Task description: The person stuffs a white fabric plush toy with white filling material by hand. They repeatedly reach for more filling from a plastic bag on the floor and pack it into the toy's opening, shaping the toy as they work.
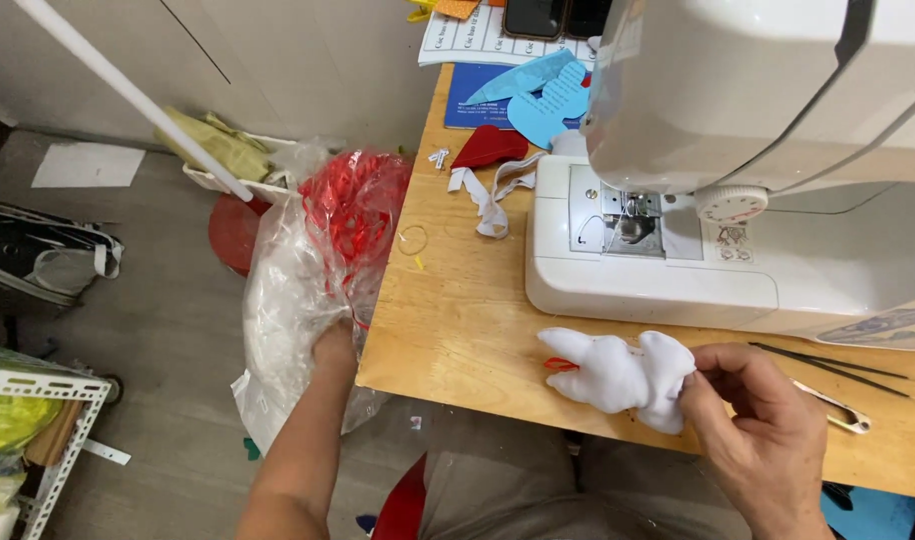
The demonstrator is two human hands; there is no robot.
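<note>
Right hand [768,420]: grip pinched the white toy [623,375] on the counter [458,320], near the sewing machine [738,200].
Left hand [335,345]: reached into the plastic bag [298,290] (grip hidden, cannot tell) left of the counter.

The table [458,320] is pale wood, smooth and a bit shiny. The sewing machine [738,150] is glossy white plastic with a metal needle plate [633,225]. The little white toy [623,375] is soft matt cloth. The bag [298,290] is thin, crinkly, see-through plastic
</note>
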